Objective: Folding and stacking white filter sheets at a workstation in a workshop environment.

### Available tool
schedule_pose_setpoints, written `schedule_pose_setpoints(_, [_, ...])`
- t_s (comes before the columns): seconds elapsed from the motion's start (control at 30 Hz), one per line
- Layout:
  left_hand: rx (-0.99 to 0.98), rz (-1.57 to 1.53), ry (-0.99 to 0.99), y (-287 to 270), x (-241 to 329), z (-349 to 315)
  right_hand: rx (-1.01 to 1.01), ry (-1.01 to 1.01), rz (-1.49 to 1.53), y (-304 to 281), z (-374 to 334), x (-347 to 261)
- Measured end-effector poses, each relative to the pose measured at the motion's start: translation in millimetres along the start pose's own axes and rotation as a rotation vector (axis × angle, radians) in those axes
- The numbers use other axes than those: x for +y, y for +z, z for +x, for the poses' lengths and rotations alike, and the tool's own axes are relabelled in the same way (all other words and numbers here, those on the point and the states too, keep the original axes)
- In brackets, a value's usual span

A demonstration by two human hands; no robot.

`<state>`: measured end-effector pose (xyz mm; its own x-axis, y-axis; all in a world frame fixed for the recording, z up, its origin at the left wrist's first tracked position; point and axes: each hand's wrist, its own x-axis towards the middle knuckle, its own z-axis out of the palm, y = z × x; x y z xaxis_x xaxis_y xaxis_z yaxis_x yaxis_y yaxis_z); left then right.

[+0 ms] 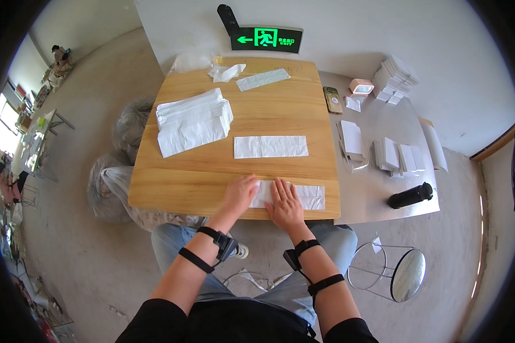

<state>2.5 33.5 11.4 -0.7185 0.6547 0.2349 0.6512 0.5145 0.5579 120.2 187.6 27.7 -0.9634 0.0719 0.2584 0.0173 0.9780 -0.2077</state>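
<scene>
**Flat palm, careful edge: steadying a white strip on the counter**

The white strip (313,198) lay crosswise on the wooden counter (180,184), close to its front edge and under both hands. The right hand (285,203) pressed down on the strip's middle, fingers extended and slightly spread. The left hand (240,193) was at the strip's left end with its fingers bent; whether they pinched the material could not be told.

Doing this well probably depended on letting the right hand anchor the strip while the left worked its end. Light, even pressure seemed best, since the thin-looking material showed creases at its uncovered right end and might have wrinkled further under a hard push. Lining up the long sides with the counter's front edge would have helped prevent skew. Another strip (270,147), lying flat just beyond, offered 1 handy reference for straightness.
</scene>
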Motion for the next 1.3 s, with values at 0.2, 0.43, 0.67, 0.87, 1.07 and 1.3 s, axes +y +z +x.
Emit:
schedule_pose_setpoints(0.2, [0.460, 0.075, -0.243, -9, -52, 82, 0.139, 0.061, 0.154, -8, -2, 1])
schedule_pose_setpoints(0.43, [0.405, 0.142, -0.406, 3, -63, 101, 0.126, 0.082, 0.208, -6, -3, 4])
schedule_pose_setpoints(0.67, [0.371, 0.110, -0.406, -2, -61, 100, 0.157, 0.067, 0.236, -7, -2, 2])
schedule_pose_setpoints(0.87, [0.596, 0.082, -0.138, -21, -8, 93, 0.201, 0.327, 0.612, -14, 4, -1])
schedule_pose_setpoints(1.07, [0.408, -0.500, -0.201, -58, 47, 53, 0.157, 0.808, 2.377, -8, 51, -18])
schedule_pose_setpoints(1.3, [0.260, -0.874, -0.295, -96, -16, -12, 0.412, 1.002, 1.950, 7, 47, 21])
